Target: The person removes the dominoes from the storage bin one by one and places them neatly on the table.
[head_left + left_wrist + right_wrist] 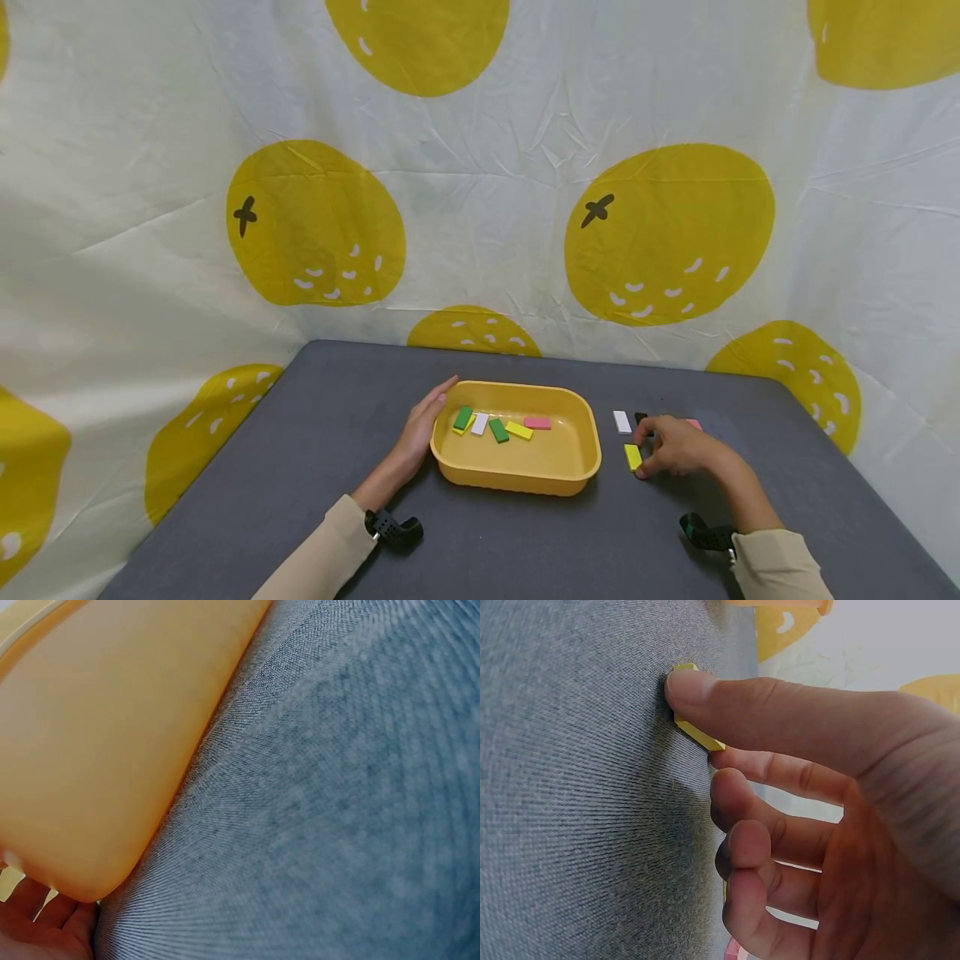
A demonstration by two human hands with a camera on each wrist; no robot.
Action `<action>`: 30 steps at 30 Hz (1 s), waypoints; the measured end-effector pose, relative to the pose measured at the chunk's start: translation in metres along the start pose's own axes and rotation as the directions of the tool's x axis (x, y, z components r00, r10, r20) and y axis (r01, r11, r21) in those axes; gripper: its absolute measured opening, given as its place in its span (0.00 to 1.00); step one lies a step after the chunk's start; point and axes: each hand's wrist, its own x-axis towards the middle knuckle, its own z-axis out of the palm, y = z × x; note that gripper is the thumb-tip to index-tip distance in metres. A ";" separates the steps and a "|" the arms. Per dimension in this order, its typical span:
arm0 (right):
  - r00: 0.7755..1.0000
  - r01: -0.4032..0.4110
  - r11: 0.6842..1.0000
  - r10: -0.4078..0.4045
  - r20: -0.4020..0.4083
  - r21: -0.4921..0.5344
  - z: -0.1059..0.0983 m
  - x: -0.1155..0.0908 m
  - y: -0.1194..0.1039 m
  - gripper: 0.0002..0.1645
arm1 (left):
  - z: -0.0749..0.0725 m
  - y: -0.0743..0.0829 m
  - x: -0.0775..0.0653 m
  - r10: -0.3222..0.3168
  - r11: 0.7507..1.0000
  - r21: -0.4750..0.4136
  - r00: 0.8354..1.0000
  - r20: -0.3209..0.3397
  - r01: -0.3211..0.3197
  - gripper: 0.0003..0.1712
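A yellow plastic tub (517, 479) sits on the dark table with several small flat blocks in it: green, white, yellow and pink. Along its left wall lies my left hand (416, 429), touching it with fairly straight fingers; in the left wrist view that hand (49, 926) shows at the tub's lower corner. My right hand (678, 446) is to the right of the tub. Between its thumb and index finger it pinches a yellow block (633, 457) at table level, seen as the yellow block (700, 736) partly behind the thumb in the right wrist view.
Beyond the right hand lie a white block (622, 422), a black block (640, 417) and a pink block (694, 423), the last two partly hidden by the hand. A white cloth (480, 233) with yellow fruit prints hangs behind the table (480, 550).
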 end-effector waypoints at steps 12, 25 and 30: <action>1.000 0.005 1.000 -0.005 0.001 0.011 0.001 0.001 0.002 0.27 | -0.001 -0.001 0.000 0.004 1.000 -0.002 1.000 0.008 -0.004 0.28; 0.997 -0.066 0.997 0.064 -0.040 -0.048 0.000 -0.008 -0.010 0.27 | -0.002 -0.005 -0.002 0.012 1.000 0.007 1.000 0.004 -0.012 0.28; 0.999 0.003 1.000 -0.004 -0.042 -0.024 -0.002 -0.011 -0.013 0.23 | -0.002 -0.005 -0.002 0.023 1.000 0.009 1.000 -0.005 -0.023 0.28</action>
